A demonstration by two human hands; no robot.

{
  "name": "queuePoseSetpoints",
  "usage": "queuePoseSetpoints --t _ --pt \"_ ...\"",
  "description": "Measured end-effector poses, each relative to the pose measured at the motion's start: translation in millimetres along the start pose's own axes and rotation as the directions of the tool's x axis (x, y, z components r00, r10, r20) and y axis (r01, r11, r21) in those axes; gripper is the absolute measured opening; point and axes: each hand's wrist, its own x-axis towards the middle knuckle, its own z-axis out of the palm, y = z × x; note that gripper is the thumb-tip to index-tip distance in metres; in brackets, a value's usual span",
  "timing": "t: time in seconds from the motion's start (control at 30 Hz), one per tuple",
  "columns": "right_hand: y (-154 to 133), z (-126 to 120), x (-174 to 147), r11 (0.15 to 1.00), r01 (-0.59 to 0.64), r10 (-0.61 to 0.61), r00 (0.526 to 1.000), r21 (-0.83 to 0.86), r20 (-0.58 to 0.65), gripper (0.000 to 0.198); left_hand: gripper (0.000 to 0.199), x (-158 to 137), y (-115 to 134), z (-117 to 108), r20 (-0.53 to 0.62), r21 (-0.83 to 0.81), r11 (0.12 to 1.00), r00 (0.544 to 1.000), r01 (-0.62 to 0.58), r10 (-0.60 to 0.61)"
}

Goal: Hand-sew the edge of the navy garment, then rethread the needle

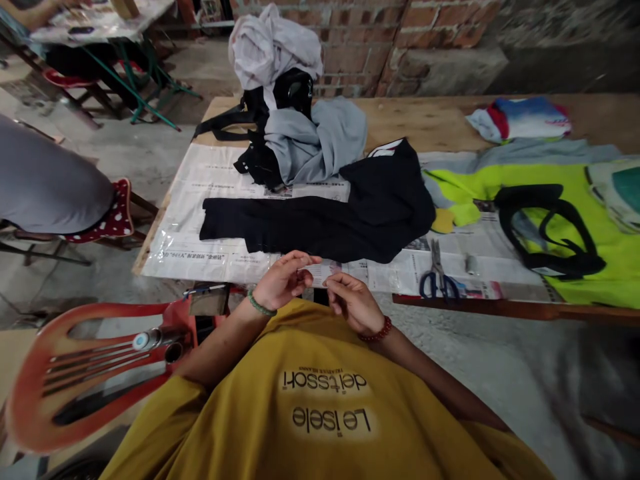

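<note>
My left hand (286, 279), with a green bead bracelet at the wrist, is just off the table's near edge. Its fingers are curled in, thumb close to the index finger. Facing it, my right hand (354, 301) has thumb and index finger pinched together; a red bead bracelet circles that wrist. Whatever the fingertips hold is too small to make out. Just beyond both hands, a black garment piece (300, 223) lies flat on newspaper. To the right of my hands rest dark-handled scissors (438, 273) and a small spool of pale thread (471, 265).
Grey cloth (325, 140), a white bundle (275, 50) and black straps are heaped at the back. Neon yellow fabric (540, 180) with black bands (550, 230) covers the right side. A red plastic chair (100, 367) stands at left, near a seated person (47, 177).
</note>
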Motion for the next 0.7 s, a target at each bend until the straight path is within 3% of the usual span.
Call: queuePoseSetpoints --t 0.1,0.17,0.27,0.33,0.4,0.57,0.7 --pt "7 -6 3 0.998 -0.051 0.052 0.999 -0.048 0.013 0.032 0.026 -1 5 1 0.008 -0.152 0.988 1.000 0.000 0.001" --pt "9 -12 6 0.985 -0.057 0.059 0.998 -0.163 0.010 0.031 0.025 -2 7 2 -0.002 -0.147 0.988 0.999 -0.036 0.036" --pt "2 -21 6 0.927 0.067 -0.095 0.994 -0.370 -0.057 0.034 0.027 -6 5 4 -0.007 -0.055 0.991 0.992 -0.122 0.122" --pt "-8 -23 4 0.885 0.203 -0.274 0.955 -0.419 -0.116 0.036 0.033 -8 1 6 -0.023 0.013 0.985 0.985 -0.172 0.172" --pt "-18 -19 -1 0.859 0.289 -0.371 0.920 -0.423 -0.124 0.031 0.036 -11 -2 10 -0.044 0.091 0.974 0.977 -0.206 0.210" --pt "-28 5 -5 0.821 0.332 -0.337 0.939 -0.463 0.077 0.028 0.030 -15 -4 22 -0.011 0.343 0.881 0.936 -0.326 0.351" --pt "-21 12 2 0.744 0.390 -0.456 0.890 -0.542 0.015 0.022 0.030 -17 -5 26 0.028 0.390 0.865 0.943 -0.315 0.331"
